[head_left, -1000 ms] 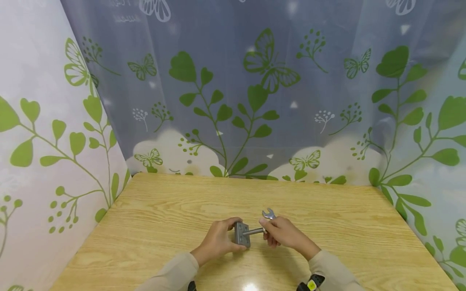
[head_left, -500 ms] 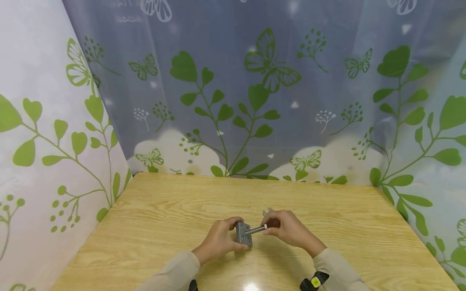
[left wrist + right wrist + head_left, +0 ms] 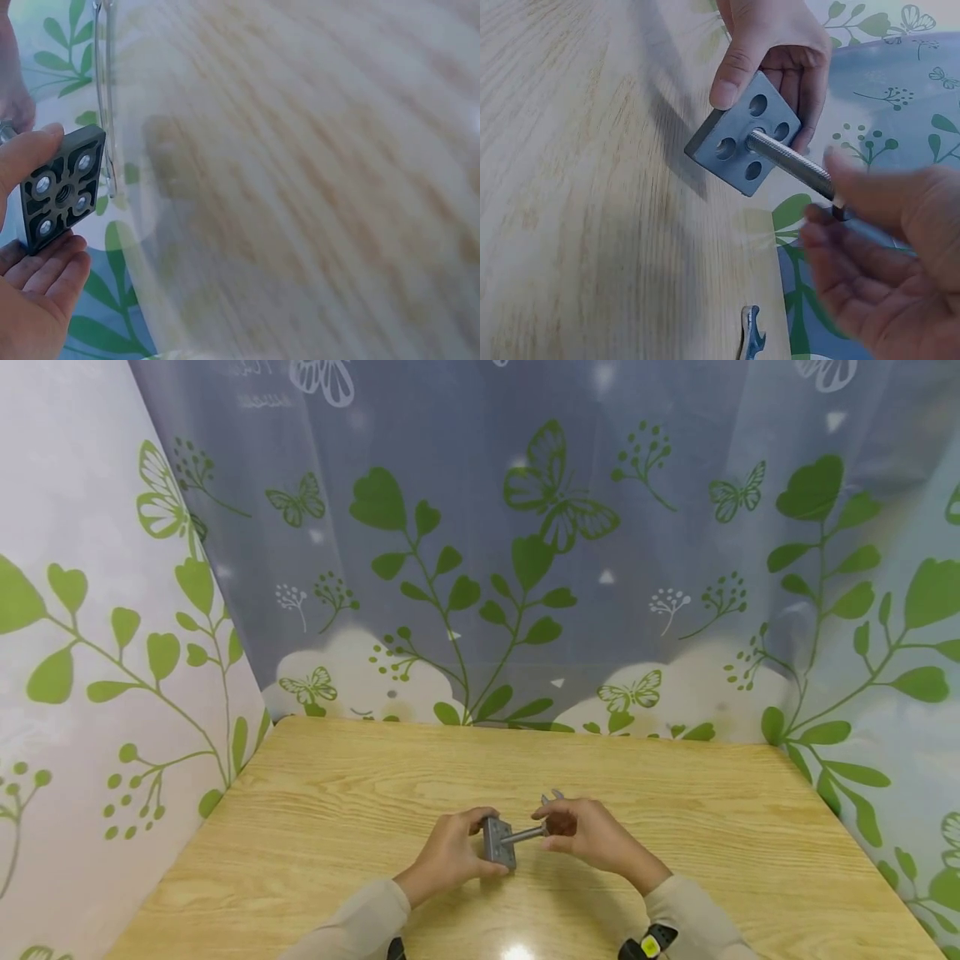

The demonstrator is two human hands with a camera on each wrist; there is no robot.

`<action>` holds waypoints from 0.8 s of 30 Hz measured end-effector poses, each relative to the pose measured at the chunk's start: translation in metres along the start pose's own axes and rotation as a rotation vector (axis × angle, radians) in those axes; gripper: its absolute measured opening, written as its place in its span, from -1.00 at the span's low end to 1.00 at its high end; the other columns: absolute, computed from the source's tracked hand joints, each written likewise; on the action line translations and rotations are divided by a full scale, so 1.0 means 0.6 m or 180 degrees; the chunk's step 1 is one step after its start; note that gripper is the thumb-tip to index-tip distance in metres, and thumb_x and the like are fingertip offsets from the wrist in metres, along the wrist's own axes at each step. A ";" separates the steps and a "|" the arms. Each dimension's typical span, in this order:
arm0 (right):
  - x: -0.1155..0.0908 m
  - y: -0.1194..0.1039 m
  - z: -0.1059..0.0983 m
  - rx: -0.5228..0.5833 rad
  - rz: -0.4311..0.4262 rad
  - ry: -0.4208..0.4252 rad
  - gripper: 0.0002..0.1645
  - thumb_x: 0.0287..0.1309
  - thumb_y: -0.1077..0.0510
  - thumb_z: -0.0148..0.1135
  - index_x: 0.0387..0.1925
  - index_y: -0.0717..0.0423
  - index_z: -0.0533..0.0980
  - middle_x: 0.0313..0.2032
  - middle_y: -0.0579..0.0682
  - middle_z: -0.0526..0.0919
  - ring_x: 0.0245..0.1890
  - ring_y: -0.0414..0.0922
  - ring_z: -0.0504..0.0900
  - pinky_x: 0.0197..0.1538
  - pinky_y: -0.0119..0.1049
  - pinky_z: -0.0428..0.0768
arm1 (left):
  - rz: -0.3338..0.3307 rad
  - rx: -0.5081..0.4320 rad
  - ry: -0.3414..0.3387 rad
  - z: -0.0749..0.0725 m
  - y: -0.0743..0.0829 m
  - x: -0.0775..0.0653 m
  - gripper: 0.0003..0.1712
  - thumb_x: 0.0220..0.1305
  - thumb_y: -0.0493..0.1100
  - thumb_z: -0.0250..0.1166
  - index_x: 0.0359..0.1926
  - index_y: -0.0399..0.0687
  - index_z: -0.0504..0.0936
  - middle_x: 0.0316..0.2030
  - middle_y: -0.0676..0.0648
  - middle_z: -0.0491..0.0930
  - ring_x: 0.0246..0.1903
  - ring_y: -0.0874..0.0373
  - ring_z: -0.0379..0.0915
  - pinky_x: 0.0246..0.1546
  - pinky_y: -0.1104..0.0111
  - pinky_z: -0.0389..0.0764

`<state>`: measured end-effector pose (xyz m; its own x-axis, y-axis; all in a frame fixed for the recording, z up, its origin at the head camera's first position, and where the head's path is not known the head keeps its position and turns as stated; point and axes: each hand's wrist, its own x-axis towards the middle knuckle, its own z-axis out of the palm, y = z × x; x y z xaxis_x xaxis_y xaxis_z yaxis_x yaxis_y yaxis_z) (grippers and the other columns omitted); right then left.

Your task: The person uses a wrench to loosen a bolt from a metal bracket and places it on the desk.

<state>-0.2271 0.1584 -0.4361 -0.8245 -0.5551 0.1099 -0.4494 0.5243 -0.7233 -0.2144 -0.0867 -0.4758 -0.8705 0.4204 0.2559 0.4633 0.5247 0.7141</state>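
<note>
My left hand holds a grey square plate by its edges, thumb on one side and fingers on the other. Around its middle the plate has several round holes; a long threaded bolt stands in the centre one. At the bolt's head end, the thumb and curled fingers of my right hand close round it, blurred in the right wrist view. On the table just behind that hand lies an open-ended wrench, mostly hidden in the head view. The plate's back shows in the left wrist view.
Under both hands is a wood-grain table with a glossy cover. A curtain printed with leaves and butterflies hangs behind it and along both sides.
My right hand has let go and regripped at the bolt's head end, its fingers shifting round it. The left hand and plate stay nearly still.
</note>
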 end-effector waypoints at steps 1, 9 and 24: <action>0.000 0.001 0.001 0.0047 0.0055 -0.0053 -0.65 0.20 0.05 0.29 -0.08 0.21 0.60 -0.31 0.01 0.68 -0.34 -0.14 0.64 -0.30 -0.37 0.65 | 0.0004 0.0008 0.0008 0.000 -0.001 -0.001 -0.20 -0.21 -0.14 0.62 0.10 -0.35 0.51 -0.01 -0.24 0.62 -0.04 -0.13 0.60 -0.03 0.21 0.66; -0.002 0.001 0.008 0.0673 0.0598 -0.0362 -0.30 0.45 -0.15 -0.14 -0.38 0.39 0.61 -0.56 0.09 0.65 -0.55 -0.08 0.61 -0.45 -0.13 0.68 | 0.0034 0.0011 0.0020 0.005 -0.004 -0.002 -0.20 -0.23 -0.17 0.62 0.09 -0.37 0.51 -0.02 -0.25 0.62 -0.05 -0.10 0.60 -0.03 0.29 0.65; -0.002 -0.001 0.002 -0.0046 -0.0091 0.0042 -0.84 0.06 0.25 0.38 -0.27 0.05 0.63 -0.37 -0.11 0.63 -0.38 -0.29 0.56 -0.30 -0.39 0.62 | -0.0026 -0.0114 -0.0025 0.006 -0.004 -0.003 -0.18 -0.23 -0.14 0.62 0.10 -0.36 0.50 -0.01 -0.26 0.61 -0.03 -0.12 0.59 -0.02 0.28 0.65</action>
<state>-0.2257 0.1579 -0.4366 -0.8156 -0.5615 0.1394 -0.4777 0.5176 -0.7098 -0.2132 -0.0862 -0.4802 -0.8728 0.4221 0.2450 0.4499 0.5014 0.7390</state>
